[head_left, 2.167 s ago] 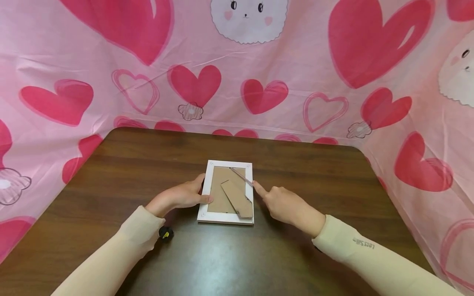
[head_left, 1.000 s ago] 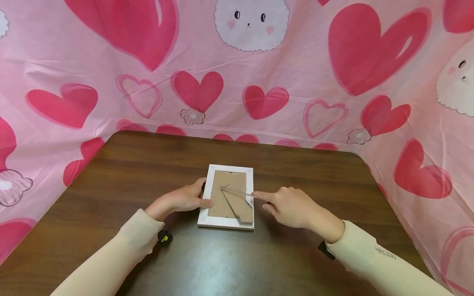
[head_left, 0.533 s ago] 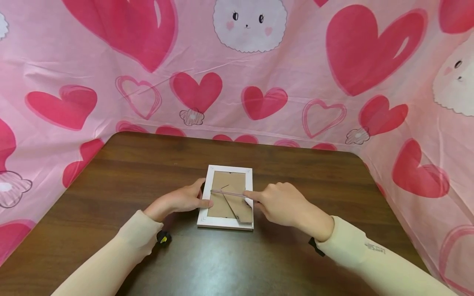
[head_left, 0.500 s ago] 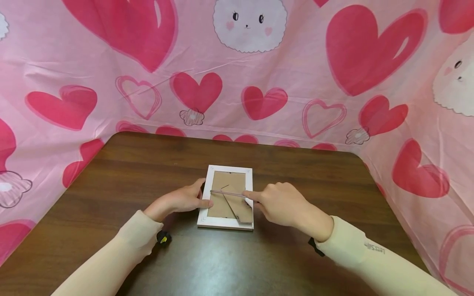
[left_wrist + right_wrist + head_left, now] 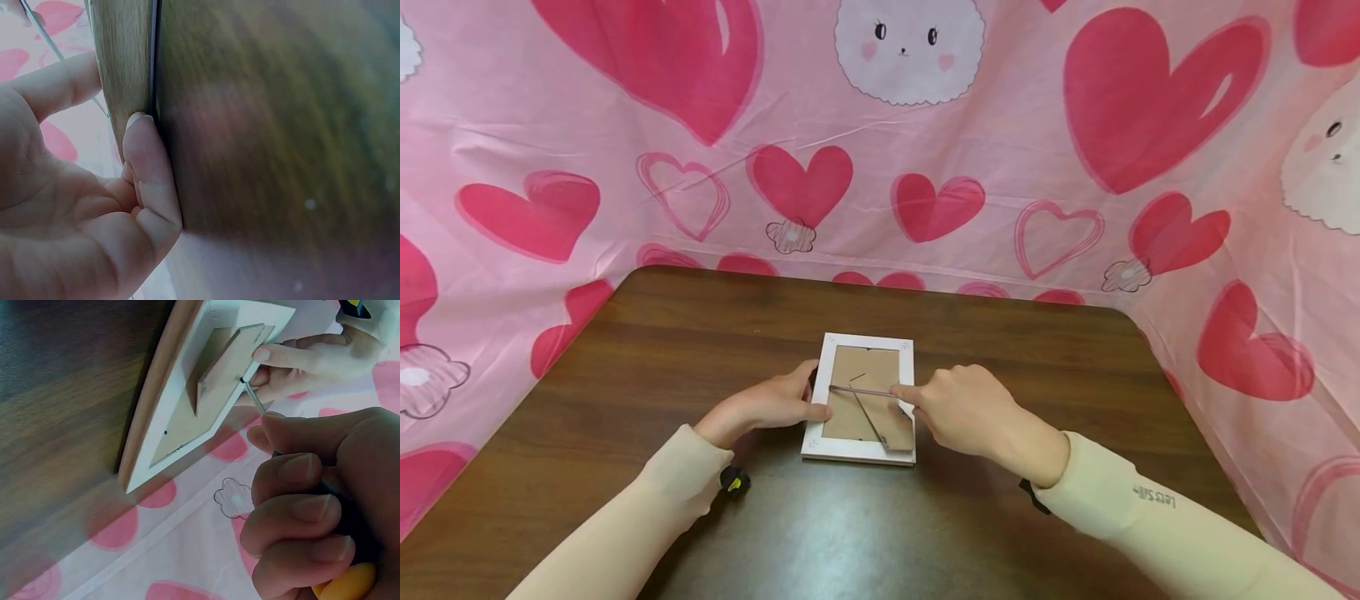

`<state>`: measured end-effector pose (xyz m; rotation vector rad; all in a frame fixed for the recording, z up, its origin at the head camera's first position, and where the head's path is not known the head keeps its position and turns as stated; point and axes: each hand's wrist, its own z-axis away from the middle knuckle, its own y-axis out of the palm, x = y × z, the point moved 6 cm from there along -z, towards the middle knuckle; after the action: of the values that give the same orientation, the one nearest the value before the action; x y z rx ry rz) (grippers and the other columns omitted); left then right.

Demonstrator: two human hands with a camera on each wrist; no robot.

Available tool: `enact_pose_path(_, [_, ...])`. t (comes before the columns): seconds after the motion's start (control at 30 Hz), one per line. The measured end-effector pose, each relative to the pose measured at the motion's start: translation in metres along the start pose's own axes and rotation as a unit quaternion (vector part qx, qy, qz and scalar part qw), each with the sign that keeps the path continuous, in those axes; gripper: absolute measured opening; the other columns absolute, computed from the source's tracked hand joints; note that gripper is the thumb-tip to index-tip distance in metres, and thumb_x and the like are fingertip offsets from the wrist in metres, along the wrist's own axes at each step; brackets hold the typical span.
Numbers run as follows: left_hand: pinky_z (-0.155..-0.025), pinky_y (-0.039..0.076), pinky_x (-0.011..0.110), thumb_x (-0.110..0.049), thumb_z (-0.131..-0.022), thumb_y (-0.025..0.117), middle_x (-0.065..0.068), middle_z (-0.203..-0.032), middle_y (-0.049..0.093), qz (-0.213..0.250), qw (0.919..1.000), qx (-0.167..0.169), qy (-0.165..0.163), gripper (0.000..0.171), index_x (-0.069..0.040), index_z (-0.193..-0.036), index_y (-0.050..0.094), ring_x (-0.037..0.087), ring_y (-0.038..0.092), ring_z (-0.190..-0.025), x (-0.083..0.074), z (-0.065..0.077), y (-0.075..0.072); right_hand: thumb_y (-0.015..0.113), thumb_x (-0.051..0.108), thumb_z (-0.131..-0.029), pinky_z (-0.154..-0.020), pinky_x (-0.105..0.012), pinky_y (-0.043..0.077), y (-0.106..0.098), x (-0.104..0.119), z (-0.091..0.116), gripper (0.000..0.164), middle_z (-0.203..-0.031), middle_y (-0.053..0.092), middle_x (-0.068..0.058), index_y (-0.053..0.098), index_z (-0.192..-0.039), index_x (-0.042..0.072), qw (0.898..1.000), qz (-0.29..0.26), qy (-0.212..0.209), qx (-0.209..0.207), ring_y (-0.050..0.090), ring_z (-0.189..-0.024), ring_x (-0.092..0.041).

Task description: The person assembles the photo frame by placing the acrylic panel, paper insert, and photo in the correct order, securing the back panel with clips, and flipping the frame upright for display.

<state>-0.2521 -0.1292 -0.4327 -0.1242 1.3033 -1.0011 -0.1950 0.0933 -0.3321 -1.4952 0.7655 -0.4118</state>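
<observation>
While my left grip (image 5: 767, 402) pinches the long left edge of a white rectangular picture frame (image 5: 853, 451), its thumb lies over the rim and its fingers bend against the brown wood-grain side. The picture frame rests back upward near the middle of a dark brown wood-grain bench (image 5: 737, 312), between my two grips. My right grip (image 5: 973, 414) is closed firmly round a slim metal-shafted tool (image 5: 865, 391), three fingers curled about its black and yellow handle (image 5: 350, 582) and one finger stretched out along the shaft. That shaft runs across the picture frame from right to left, passing over a tan board stand flap (image 5: 883, 421) that sits aslant on a flat tan backing board (image 5: 865, 364). The tip meets a small black tab (image 5: 242, 379) at the board's left edge, just beyond my left thumb. Long cream sleeves cover both my arms, the right sleeve (image 5: 1138, 521) bearing dark lettering, and a black object with a yellow mark (image 5: 734, 481) sits at my left wrist. Pink cloth printed with red hearts (image 5: 865, 125) hangs behind the bench and on both sides.
</observation>
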Motion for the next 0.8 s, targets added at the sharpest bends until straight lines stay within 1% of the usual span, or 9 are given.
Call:
enact_pose_path(0.13, [-0.088, 0.046, 0.041, -0.030, -0.094, 0.079, 0.013, -0.106, 0.060, 0.003, 1.0000, 0.000, -0.001, 0.090, -0.002, -0.161, 0.026, 0.026, 0.058, -0.099, -0.001, 0.001, 0.000, 0.076, 0.010, -0.092, -0.040, -0.032, 0.039, -0.003, 0.005, -0.004, 0.036, -0.052, 0.049, 0.004, 0.076, -0.124, 0.026, 1.000, 0.008, 0.014, 0.023, 0.049, -0.045, -0.019])
enact_pose_path(0.27, [-0.086, 0.045, 0.039, -0.030, -0.094, 0.078, 0.013, -0.105, 0.060, 0.003, 1.0000, -0.001, -0.002, 0.089, -0.003, -0.161, 0.026, 0.025, 0.057, -0.097, 0.000, 0.000, 0.000, 0.071, 0.005, -0.090, -0.041, -0.034, 0.043, -0.007, 0.011, -0.009, 0.038, -0.052, 0.048, 0.003, 0.076, -0.121, 0.026, 0.998, 0.011, 0.033, 0.051, 0.052, -0.046, -0.021])
enact_pose_path(0.37, [-0.087, 0.045, 0.039, -0.030, -0.095, 0.078, 0.013, -0.105, 0.061, 0.005, 1.0000, 0.000, -0.004, 0.089, -0.002, -0.161, 0.025, 0.025, 0.058, -0.098, 0.001, 0.000, 0.001, 0.069, 0.005, -0.092, -0.044, -0.035, 0.045, -0.007, 0.011, -0.011, 0.037, -0.054, 0.051, 0.002, 0.075, -0.121, 0.027, 0.995, -0.003, 0.052, 0.080, 0.055, -0.049, -0.021])
enact_pose_path(0.47, [-0.090, 0.047, 0.042, -0.030, -0.096, 0.077, 0.013, -0.108, 0.063, 0.013, 0.9999, 0.006, -0.004, 0.091, -0.002, -0.162, 0.022, 0.026, 0.060, -0.099, 0.000, 0.000, 0.002, 0.070, 0.011, -0.096, -0.047, -0.037, 0.048, -0.005, 0.010, -0.012, 0.033, -0.059, 0.057, 0.001, 0.074, -0.125, 0.028, 0.990, -0.023, 0.073, 0.114, 0.059, -0.053, -0.022])
enact_pose_path(0.53, [-0.092, 0.049, 0.044, -0.030, -0.097, 0.076, 0.014, -0.110, 0.064, 0.022, 0.9997, 0.012, -0.005, 0.092, -0.002, -0.163, 0.019, 0.026, 0.061, -0.101, -0.001, 0.000, 0.003, 0.072, 0.015, -0.098, -0.048, -0.038, 0.050, -0.003, 0.009, -0.011, 0.033, -0.062, 0.061, 0.001, 0.073, -0.128, 0.028, 0.987, -0.040, 0.083, 0.128, 0.061, -0.055, -0.023])
enact_pose_path(0.6, [-0.093, 0.049, 0.046, -0.030, -0.098, 0.076, 0.014, -0.112, 0.065, 0.026, 0.9995, 0.017, -0.004, 0.092, -0.002, -0.164, 0.017, 0.027, 0.062, -0.102, -0.001, 0.001, 0.003, 0.074, 0.018, -0.098, -0.050, -0.039, 0.052, -0.002, 0.007, -0.010, 0.033, -0.064, 0.063, 0.001, 0.072, -0.129, 0.028, 0.986, -0.055, 0.088, 0.134, 0.062, -0.057, -0.023])
enact_pose_path(0.67, [-0.093, 0.050, 0.047, -0.031, -0.099, 0.075, 0.015, -0.113, 0.065, 0.028, 0.9994, 0.021, -0.006, 0.092, -0.002, -0.164, 0.016, 0.028, 0.062, -0.102, -0.002, 0.001, 0.003, 0.075, 0.019, -0.098, -0.050, -0.039, 0.052, 0.000, 0.006, -0.009, 0.034, -0.064, 0.062, 0.002, 0.072, -0.131, 0.027, 0.984, -0.071, 0.089, 0.135, 0.062, -0.058, -0.023])
enact_pose_path(0.73, [-0.092, 0.049, 0.045, -0.032, -0.100, 0.074, 0.014, -0.114, 0.064, 0.022, 0.9994, 0.024, -0.007, 0.093, -0.003, -0.165, 0.014, 0.027, 0.061, -0.102, -0.001, 0.001, 0.003, 0.076, 0.018, -0.098, -0.050, -0.039, 0.051, 0.002, 0.004, -0.007, 0.035, -0.062, 0.058, 0.003, 0.071, -0.131, 0.027, 0.984, -0.085, 0.088, 0.133, 0.059, -0.056, -0.022])
enact_pose_path(0.8, [-0.088, 0.048, 0.042, -0.032, -0.100, 0.073, 0.014, -0.108, 0.064, 0.024, 0.9994, 0.025, -0.010, 0.094, -0.004, -0.165, 0.011, 0.026, 0.061, -0.096, -0.001, 0.001, 0.003, 0.076, 0.016, -0.097, -0.049, -0.038, 0.049, 0.005, 0.003, -0.005, 0.036, -0.060, 0.054, 0.004, 0.070, -0.132, 0.027, 0.983, -0.098, 0.085, 0.133, 0.055, -0.056, -0.020])
